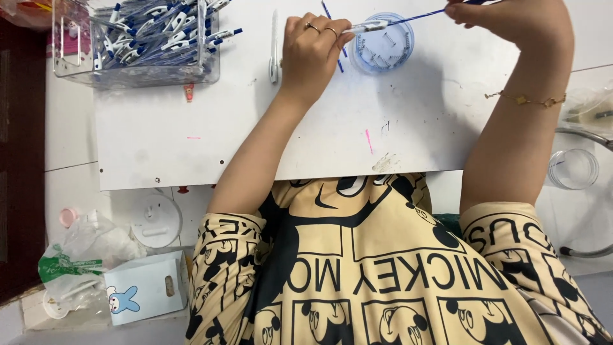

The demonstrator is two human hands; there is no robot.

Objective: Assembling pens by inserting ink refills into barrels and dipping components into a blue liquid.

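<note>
Pen barrel [369, 26], clear with a white grip, sits pinched in the fingers of my left hand [311, 48] over the far part of the white board [255, 140], just beside the small round blue dish [383, 43]. My right hand [504, 19] is closed around the end of a thin blue refill [418, 15], which runs in a line from that hand to the mouth of the barrel. Small metal springs [382, 57] lie in the dish. A second blue refill [332, 25] lies on the board by my left fingers, and a white pen part [274, 48] lies left of that hand. Farther left stands a clear plastic bin [137, 70] heaped with blue and white pens [159, 32]. Beyond my right forearm a clear round lid [573, 168] rests on the table.
</note>
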